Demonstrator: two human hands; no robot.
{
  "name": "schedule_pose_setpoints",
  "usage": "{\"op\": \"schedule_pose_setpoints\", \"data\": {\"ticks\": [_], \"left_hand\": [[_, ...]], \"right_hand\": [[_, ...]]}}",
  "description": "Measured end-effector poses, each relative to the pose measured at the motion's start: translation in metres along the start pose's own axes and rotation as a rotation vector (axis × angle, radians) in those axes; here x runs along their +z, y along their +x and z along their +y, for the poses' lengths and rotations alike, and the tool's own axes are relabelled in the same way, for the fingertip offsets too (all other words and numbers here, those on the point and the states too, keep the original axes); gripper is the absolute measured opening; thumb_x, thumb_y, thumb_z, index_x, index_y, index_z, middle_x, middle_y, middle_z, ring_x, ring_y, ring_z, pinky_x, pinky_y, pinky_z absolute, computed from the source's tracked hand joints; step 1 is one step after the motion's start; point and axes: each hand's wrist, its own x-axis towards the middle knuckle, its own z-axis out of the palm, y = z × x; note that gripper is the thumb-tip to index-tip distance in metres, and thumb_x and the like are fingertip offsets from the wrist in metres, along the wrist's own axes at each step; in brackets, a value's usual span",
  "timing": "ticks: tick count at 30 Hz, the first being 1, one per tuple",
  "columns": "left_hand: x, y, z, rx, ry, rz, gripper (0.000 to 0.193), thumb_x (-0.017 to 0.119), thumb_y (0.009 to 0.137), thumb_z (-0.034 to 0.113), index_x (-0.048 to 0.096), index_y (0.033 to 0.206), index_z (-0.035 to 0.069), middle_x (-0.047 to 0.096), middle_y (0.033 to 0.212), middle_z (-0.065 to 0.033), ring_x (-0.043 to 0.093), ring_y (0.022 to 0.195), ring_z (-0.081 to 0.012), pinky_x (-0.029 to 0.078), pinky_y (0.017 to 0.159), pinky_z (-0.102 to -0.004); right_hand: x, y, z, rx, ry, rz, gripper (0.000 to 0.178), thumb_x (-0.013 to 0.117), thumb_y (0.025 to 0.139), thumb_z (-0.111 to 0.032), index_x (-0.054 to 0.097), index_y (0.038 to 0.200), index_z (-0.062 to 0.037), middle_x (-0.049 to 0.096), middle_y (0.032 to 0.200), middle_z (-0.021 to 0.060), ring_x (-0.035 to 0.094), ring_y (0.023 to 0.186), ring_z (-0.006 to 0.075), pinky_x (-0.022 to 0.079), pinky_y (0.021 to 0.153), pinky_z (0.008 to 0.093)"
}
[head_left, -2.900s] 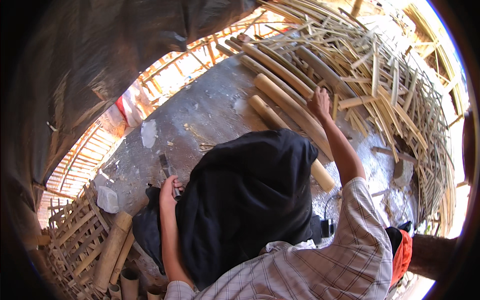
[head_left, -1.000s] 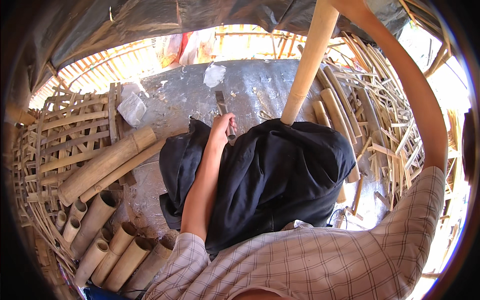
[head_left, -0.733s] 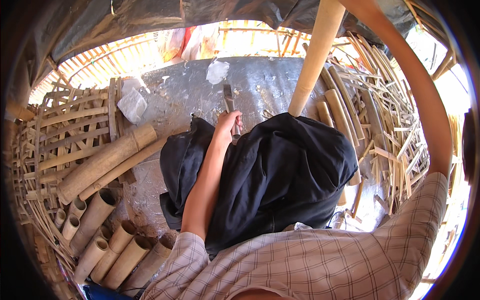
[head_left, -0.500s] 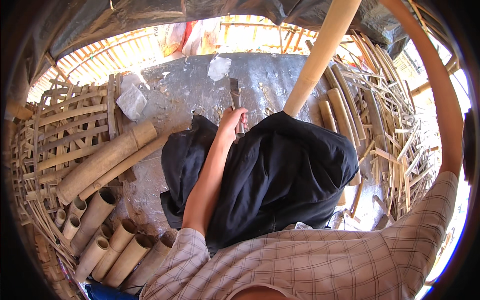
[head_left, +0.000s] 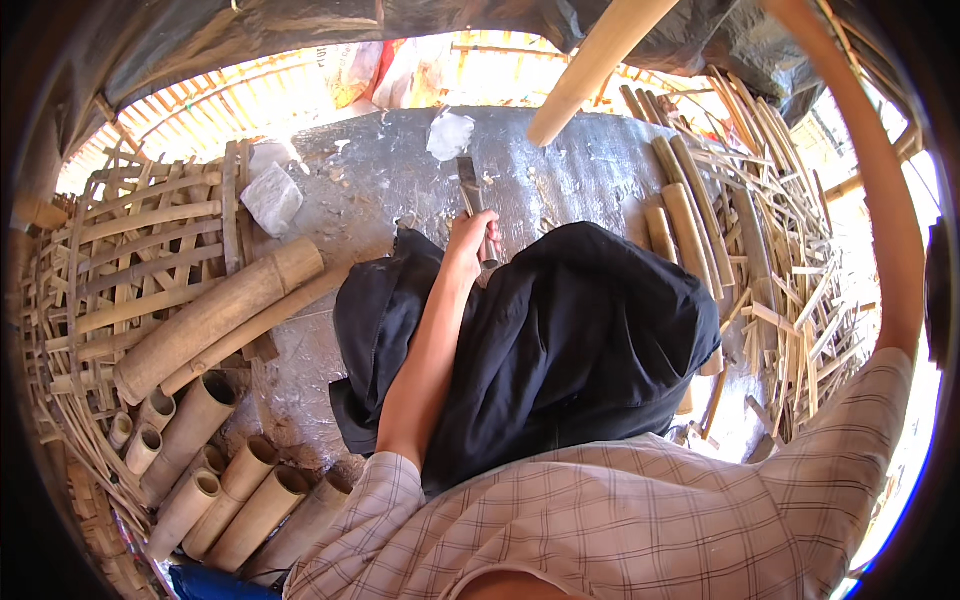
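Note:
My left hand (head_left: 469, 243) is closed round the handle of a short tool with a flat, dark, square-ended blade (head_left: 467, 173). The blade points away from me, and the hand rests between my knees, which are covered in black cloth (head_left: 600, 320). My right arm (head_left: 893, 220) is raised at the far right and leaves the picture at the top, so its hand is out of sight. A thick pale bamboo pole (head_left: 600, 70) slants down from the top edge, its lower end hanging beyond my knees. What holds its upper end is hidden.
Bamboo lengths (head_left: 225, 320) and a woven bamboo lattice (head_left: 150, 245) lie at left, beside a pale stone block (head_left: 272, 199). Several hollow bamboo tubes (head_left: 235, 485) sit at lower left. Split strips (head_left: 800, 290) pile up at right. A grey sheet (head_left: 400, 140) covers the ground.
The bamboo pole has risen; its lower end has moved from beside my knee to farther away and left. My left hand keeps its hold on the bladed tool. The whole view has shifted slightly.

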Motion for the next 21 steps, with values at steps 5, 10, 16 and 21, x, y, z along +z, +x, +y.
{"op": "schedule_pose_setpoints", "data": {"ticks": [5,10,16,21], "left_hand": [[0.0,-0.004,-0.004,0.032,-0.004,0.001,0.015,0.067,0.093,0.008,0.056,0.083,0.009,0.056,0.068,0.0015,0.054,0.056,-0.0101,0.046,0.052,-0.03],[-0.003,-0.002,-0.008,0.04,0.008,-0.014,0.016,0.068,0.093,0.011,0.059,0.08,0.01,0.056,0.066,0.0018,0.055,0.055,-0.0103,0.047,0.051,-0.03],[-0.014,0.006,-0.006,0.053,0.01,0.024,0.017,0.069,0.092,0.013,0.059,0.079,0.009,0.055,0.065,0.0021,0.055,0.055,-0.0097,0.047,0.051,-0.0296],[-0.005,0.015,-0.025,0.017,-0.002,-0.008,0.018,0.068,0.092,0.011,0.058,0.077,0.01,0.055,0.063,0.002,0.055,0.054,-0.0102,0.047,0.051,-0.0301]], "right_hand": [[0.063,-0.056,-0.03,0.092,0.135,-0.048,0.019,0.066,0.071,0.013,0.059,0.081,-0.0017,0.054,0.093,0.014,0.061,0.087,0.031,0.049,0.076,0.0408],[0.093,-0.076,-0.043,0.07,0.234,-0.048,0.026,0.07,0.075,0.005,0.064,0.098,-0.0062,0.055,0.112,0.016,0.064,0.102,0.035,0.051,0.088,0.0497],[0.126,-0.077,-0.049,0.282,0.28,0.157,0.045,0.084,0.078,-0.009,0.069,0.12,-0.0152,0.057,0.125,0.0089,0.062,0.115,0.0317,0.047,0.098,0.0514],[0.167,-0.117,-0.022,0.622,0.706,0.314,0.079,0.089,0.081,-0.015,0.044,0.146,-0.0089,0.058,0.129,0.0152,0.06,0.118,0.0295,0.048,0.105,0.0431]]}}
